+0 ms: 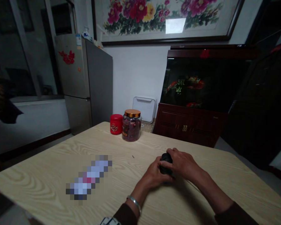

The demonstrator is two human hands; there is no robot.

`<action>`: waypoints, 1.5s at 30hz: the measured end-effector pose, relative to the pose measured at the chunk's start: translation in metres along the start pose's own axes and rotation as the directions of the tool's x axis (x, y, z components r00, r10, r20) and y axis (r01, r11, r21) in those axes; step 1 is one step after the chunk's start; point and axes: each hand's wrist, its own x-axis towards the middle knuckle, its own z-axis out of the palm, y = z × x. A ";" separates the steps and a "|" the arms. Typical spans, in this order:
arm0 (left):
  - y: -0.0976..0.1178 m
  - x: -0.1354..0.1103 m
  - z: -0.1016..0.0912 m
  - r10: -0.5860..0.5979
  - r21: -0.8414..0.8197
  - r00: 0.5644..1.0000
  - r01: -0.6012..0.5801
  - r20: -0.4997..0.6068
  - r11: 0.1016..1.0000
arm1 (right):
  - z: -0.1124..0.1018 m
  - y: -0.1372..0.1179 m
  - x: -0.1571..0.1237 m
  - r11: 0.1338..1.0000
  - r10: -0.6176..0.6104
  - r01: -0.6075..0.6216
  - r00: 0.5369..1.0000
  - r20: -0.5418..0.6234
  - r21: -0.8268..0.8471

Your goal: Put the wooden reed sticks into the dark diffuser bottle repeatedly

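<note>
A small dark, rounded object (165,158), black and cylinder-like, sits between my two hands over the right half of the wooden table (121,187). My left hand (153,173) wraps its fingers and thumb around the lower left side of it. From the upper right, my right hand (181,161) grips its top. The hands cover much of the object, so its exact kind cannot be made out. A silver bangle (134,203) circles my left wrist.
At the table's far edge stand a red lidded jar (116,125) and a clear jar (131,129) with a copper-coloured lid and dark reddish contents. A pixelated oblong item (89,178) lies on the left. Beyond are a fridge (99,81) and a fish tank (201,81).
</note>
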 end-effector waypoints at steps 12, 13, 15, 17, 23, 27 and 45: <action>-0.001 -0.005 -0.009 0.059 0.256 0.998 -0.048 -0.034 0.965 | -0.029 0.006 0.004 0.914 -0.299 0.213 0.929 0.217 0.346; -0.002 -0.005 -0.009 0.058 0.249 0.998 -0.048 -0.030 0.967 | -0.026 0.004 0.003 0.946 -0.228 0.165 0.950 0.211 0.281; -0.004 -0.005 -0.009 0.042 0.245 0.999 -0.035 -0.026 0.969 | -0.021 -0.001 0.003 0.989 -0.100 0.075 0.974 0.202 0.128; -0.005 -0.005 -0.009 0.035 0.255 0.999 -0.025 -0.033 0.967 | -0.019 -0.005 0.004 0.997 -0.069 0.058 0.976 0.205 0.059; -0.003 -0.007 -0.009 0.046 0.268 0.998 -0.033 -0.041 0.963 | -0.027 0.000 0.004 0.927 -0.297 0.214 0.921 0.253 0.309; 0.000 -0.008 -0.010 0.032 0.269 0.999 -0.027 -0.016 0.963 | -0.026 0.001 0.002 0.986 -0.104 0.068 0.963 0.250 0.151; -0.002 -0.008 -0.010 0.048 0.252 0.999 -0.044 -0.008 0.967 | -0.027 0.000 0.001 0.962 -0.199 0.144 0.951 0.237 0.230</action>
